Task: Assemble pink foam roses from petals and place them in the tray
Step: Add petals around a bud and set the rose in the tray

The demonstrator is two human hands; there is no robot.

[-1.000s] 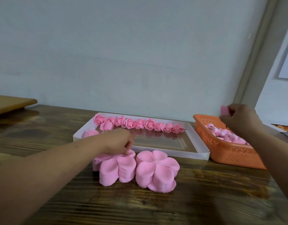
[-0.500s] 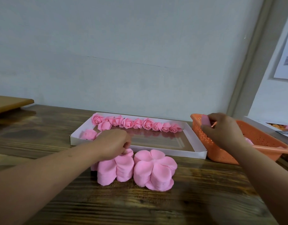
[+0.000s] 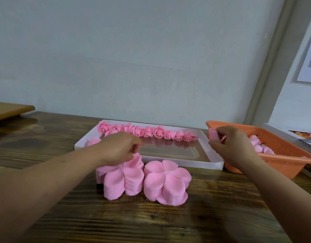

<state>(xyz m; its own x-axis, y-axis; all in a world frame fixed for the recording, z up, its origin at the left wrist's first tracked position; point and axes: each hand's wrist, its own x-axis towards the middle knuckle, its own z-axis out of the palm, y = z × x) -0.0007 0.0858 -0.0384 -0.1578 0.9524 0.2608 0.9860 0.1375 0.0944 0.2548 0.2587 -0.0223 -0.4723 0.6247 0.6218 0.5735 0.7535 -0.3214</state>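
Pink bud (image 3: 213, 134) pinched; sheet (image 3: 309, 64) print unreadable.

- Finished pink foam roses (image 3: 152, 132) lie in a row along the far side of the shallow white tray (image 3: 216, 163); two more sit near its left end.
- Two tall stacks of flower-shaped pink petals stand side by side on the desk, just in front of the tray: left stack (image 3: 123, 179), right stack (image 3: 166, 183).
- A small pink foam bud (image 3: 213, 135) is held above the tray's right edge.
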